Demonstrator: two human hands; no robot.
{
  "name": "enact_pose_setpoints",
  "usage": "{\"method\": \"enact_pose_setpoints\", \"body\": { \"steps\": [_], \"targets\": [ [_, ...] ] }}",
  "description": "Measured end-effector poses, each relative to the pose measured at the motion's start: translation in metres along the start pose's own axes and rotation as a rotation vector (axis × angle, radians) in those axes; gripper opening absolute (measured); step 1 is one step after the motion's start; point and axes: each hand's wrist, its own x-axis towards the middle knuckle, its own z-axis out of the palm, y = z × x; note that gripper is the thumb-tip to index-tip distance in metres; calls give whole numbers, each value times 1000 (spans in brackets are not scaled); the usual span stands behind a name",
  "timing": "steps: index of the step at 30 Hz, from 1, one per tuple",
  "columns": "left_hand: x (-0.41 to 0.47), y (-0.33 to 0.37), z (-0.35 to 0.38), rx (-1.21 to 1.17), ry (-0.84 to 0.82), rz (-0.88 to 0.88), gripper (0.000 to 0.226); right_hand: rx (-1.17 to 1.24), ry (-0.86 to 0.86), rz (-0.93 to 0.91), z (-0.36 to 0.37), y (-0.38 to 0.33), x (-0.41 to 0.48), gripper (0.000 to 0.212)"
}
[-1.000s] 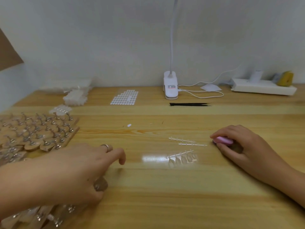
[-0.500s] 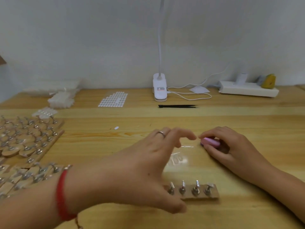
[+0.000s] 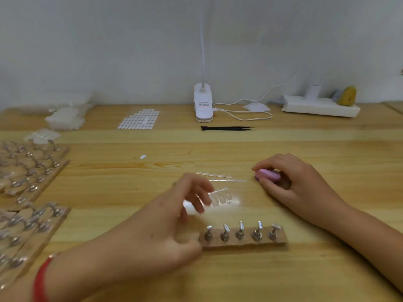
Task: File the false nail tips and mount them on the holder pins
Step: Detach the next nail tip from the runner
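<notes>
A plain pale wall (image 3: 109, 40) backs a wooden table (image 3: 327, 149). A white clip lamp (image 3: 203, 103) stands at its far edge, a cable (image 3: 244, 115) looped beside it, a power strip (image 3: 320, 107) further right.

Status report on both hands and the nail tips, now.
Left hand open, over nail tips. Right hand grips pink file. Holder pins bare. Nothing in the way.

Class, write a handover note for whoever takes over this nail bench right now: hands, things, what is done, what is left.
Left hand: open, blurred, fingers over the sprue of clear false nail tips, thumb by the wooden holder strip with five metal pins.
Right hand: grips the pink rounded nail file.
Done: holder set out in front.
Left: all five pins bare; file the tips, mount them.
</notes>
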Motion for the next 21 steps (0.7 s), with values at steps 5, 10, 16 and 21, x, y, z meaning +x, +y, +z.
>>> {"method": "enact_pose_setpoints", "body": {
  "steps": [5,10,16,21],
  "targets": [
    [21,-8,-8,106,201,-216,30,1,-4,3,-1,-1,1,17],
    [25,-18,2,358,123,-195,33,-5,-7,0,-1,-2,1,16],
    [28,-19,8,75,236,-110,24,-13,27,16,-2,-5,2,22],
    [32,-4,10,29,399,152,23,567,140,272,-19,-37,9,23]
  ]
}}
